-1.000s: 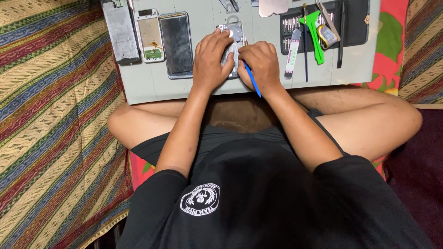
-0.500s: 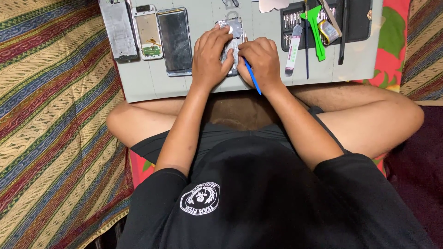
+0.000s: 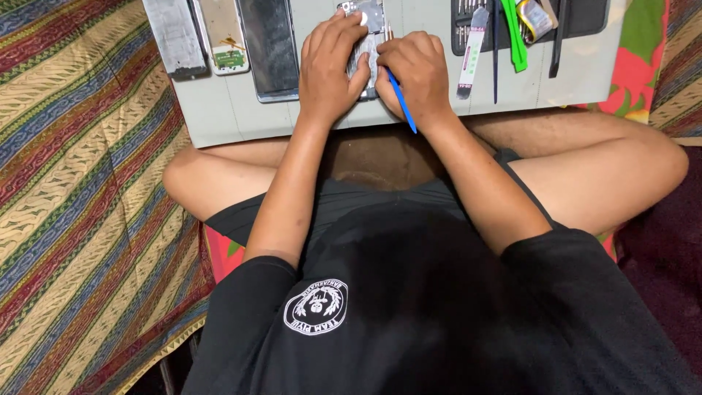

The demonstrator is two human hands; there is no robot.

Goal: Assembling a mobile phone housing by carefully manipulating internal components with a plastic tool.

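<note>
I sit cross-legged with a grey work mat [image 3: 227,117] in front of my knees. An opened phone body [image 3: 368,29] lies on the mat, mostly covered by my hands. My left hand [image 3: 330,62] presses down on its left side with the fingers curled over it. My right hand [image 3: 413,69] rests against its right side and grips a thin blue pry tool [image 3: 401,101], whose handle slants down toward my wrist. The tool's tip is hidden between my hands.
At the mat's left lie a grey back cover [image 3: 174,36], a white phone frame [image 3: 223,36] and a dark screen panel [image 3: 269,47]. A black tool tray [image 3: 585,14] with a green pry tool [image 3: 514,36] and screwdrivers sits at the right. Striped cloth [image 3: 73,205] covers the floor.
The view has shifted so the mat sits higher in the frame. My hands stay on the phone body with only small movements, the blue tool still in my right hand.
</note>
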